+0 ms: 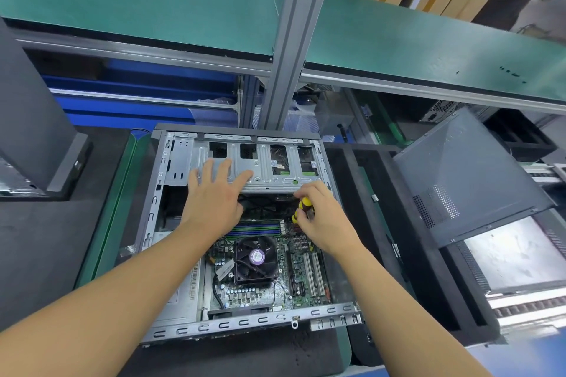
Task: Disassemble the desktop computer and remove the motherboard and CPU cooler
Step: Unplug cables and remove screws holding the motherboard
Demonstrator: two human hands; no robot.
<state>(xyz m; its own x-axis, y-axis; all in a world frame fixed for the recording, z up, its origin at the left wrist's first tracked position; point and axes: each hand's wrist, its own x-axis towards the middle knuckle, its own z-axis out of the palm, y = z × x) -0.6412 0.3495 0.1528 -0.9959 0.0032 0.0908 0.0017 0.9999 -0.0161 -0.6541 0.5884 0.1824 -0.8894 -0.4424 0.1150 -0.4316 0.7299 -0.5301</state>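
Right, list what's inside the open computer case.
Visible: a motherboard, its black cooler fan, memory slots, cables and a drive cage. The board's far end is hidden under the cage, the left hand and the right hand gripping a screwdriver.

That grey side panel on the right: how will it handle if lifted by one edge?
The side panel looks like thin sheet metal, so probably light for its size and slightly springy. Lying tilted, it may slide when nudged.
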